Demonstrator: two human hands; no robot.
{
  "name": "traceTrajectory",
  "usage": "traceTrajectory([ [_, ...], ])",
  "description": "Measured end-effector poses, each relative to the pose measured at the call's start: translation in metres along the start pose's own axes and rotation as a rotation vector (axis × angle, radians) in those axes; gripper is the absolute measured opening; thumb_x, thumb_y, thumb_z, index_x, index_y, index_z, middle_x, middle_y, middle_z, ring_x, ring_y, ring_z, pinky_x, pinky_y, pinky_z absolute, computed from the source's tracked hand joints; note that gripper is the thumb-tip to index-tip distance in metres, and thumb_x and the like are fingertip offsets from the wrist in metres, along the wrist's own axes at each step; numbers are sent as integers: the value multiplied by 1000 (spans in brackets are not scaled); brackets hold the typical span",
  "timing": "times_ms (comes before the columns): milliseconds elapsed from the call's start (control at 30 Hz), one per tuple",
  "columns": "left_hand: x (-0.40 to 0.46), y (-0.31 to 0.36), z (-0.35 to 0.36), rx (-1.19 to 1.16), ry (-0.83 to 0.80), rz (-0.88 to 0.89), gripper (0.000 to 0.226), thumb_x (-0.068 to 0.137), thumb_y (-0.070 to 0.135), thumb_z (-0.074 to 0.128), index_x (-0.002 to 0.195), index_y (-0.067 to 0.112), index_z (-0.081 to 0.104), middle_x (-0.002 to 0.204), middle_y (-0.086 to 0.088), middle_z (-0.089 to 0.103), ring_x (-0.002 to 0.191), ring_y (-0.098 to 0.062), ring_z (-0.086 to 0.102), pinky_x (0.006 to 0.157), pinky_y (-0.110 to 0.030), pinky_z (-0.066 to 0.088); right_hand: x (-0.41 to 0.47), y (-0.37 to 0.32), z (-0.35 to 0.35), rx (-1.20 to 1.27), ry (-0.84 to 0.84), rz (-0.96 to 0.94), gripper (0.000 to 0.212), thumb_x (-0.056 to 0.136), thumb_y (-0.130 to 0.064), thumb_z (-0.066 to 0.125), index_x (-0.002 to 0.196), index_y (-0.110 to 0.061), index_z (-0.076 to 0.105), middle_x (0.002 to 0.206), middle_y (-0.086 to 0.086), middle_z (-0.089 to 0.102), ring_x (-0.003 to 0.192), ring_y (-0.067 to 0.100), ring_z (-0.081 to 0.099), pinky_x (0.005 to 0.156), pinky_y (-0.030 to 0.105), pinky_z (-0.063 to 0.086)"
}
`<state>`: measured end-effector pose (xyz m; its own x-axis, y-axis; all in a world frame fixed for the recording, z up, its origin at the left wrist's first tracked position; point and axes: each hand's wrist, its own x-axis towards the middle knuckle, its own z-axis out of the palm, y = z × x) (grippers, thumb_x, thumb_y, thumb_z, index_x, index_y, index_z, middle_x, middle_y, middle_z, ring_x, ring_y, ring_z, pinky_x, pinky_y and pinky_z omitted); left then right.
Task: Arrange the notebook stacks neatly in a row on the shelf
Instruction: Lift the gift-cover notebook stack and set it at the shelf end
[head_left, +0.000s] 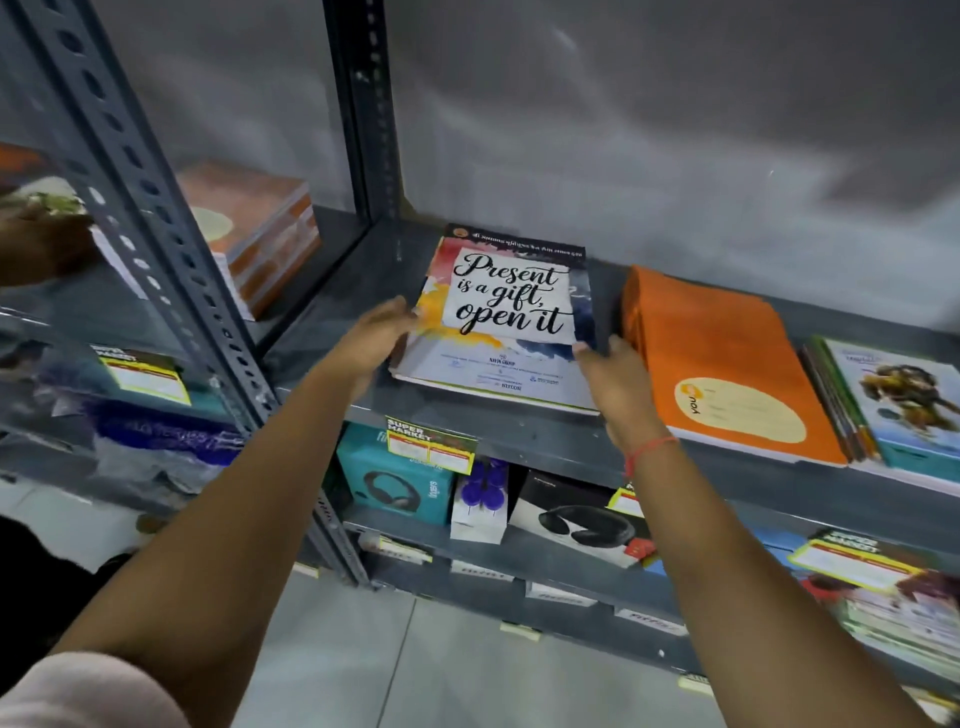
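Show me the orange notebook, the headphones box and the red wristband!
orange notebook (727, 353), head view, middle of its cover.
headphones box (395, 478), head view, its teal front.
red wristband (649, 449), head view, on the right wrist.

Three notebook stacks are laid in a row on the shelf (545, 441). The lettered stack (506, 322) is placed leftmost, the middle stack (727, 358) just beside it on the right, and the third stack (898, 405) touching that one at the far right edge. The left hand (376, 338) is set against the lettered stack's left edge, the right hand (621, 384) at its near right corner, between it and the middle stack. A price label (431, 444) is fixed on the shelf's near lip. Headphone boxes (400, 483) are stored on the shelf below. Another stack (260, 228) is kept in the left bay, beyond the upright post (150, 223).
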<state>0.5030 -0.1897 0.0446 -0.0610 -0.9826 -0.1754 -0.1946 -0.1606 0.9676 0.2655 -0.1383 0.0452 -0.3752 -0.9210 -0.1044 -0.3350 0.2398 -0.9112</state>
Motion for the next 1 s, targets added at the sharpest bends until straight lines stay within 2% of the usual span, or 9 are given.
traceTrajectory([
  [67, 9, 0, 1, -105, -69, -63, 32, 93, 42, 39, 77, 24, 59, 71, 11, 63, 58, 1, 60, 54, -20, 45, 13, -8, 0, 123, -33, 55, 43, 92, -33, 45, 123, -3, 53, 123, 15, 61, 112, 32, 56, 101, 43, 43],
  [167, 13, 2, 5, -193, -140, -121, 56, 92, 56, 22, 122, 20, 52, 106, 13, 51, 83, 2, 58, 47, -10, 50, 25, -8, -1, 318, -149, 108, 44, 96, -42, 33, 115, -13, 60, 110, 15, 68, 107, 33, 62, 101, 47, 44],
  [267, 16, -1, 5, -229, -164, -78, 44, 89, 61, 19, 97, 35, 54, 84, 17, 66, 60, 6, 66, 44, -11, 50, 28, 1, 8, 404, -283, 121, 53, 95, -50, 25, 114, -17, 62, 106, 17, 70, 110, 28, 62, 103, 42, 42],
  [400, 11, -5, 5, -261, -191, -73, 56, 87, 64, 20, 125, 31, 45, 81, 32, 64, 63, 6, 68, 48, -16, 54, 27, 5, 16, 399, -318, 127, 62, 92, -55, 26, 134, -14, 46, 128, 13, 60, 124, 24, 52, 105, 40, 39],
  [533, 5, -1, 6, -253, -245, -34, 49, 88, 63, 18, 83, 47, 64, 84, 40, 61, 67, 9, 68, 50, -13, 53, 22, 9, 12, 418, -330, 116, 63, 92, -56, 23, 133, -15, 48, 128, 12, 61, 122, 25, 54, 106, 41, 40],
  [600, 1, -9, 6, -256, -205, 14, 51, 89, 61, 20, 69, 54, 67, 73, 35, 68, 72, 11, 66, 58, -12, 53, 10, 20, 13, 407, -246, 54, 62, 92, -56, 25, 139, -19, 41, 141, 6, 49, 132, 20, 44, 113, 40, 31],
  [667, 1, -28, 8, -330, -81, 59, 37, 89, 59, 29, 100, 50, 64, 87, 28, 72, 88, 10, 65, 82, -19, 50, -4, 35, 15, 379, -104, 11, 67, 87, -60, 30, 145, -29, 25, 154, -5, 27, 141, 13, 26, 115, 32, 16],
  [733, -1, -38, 9, -409, -21, 39, 61, 82, 66, 38, 133, 34, 41, 128, 13, 60, 118, -3, 53, 105, -33, 36, -12, 42, 18, 392, -51, -12, 76, 78, -67, 30, 146, -33, 19, 155, -11, 20, 141, 9, 19, 107, 27, 14],
  [1000, 2, -43, 13, -410, -66, 48, 85, 61, 79, 47, 134, 37, 38, 137, 12, 51, 125, -11, 47, 112, -41, 28, -12, 39, 26, 279, -140, -78, 87, 67, -71, 32, 145, -38, 13, 155, -14, 19, 123, -4, 19, 101, 24, 15],
])
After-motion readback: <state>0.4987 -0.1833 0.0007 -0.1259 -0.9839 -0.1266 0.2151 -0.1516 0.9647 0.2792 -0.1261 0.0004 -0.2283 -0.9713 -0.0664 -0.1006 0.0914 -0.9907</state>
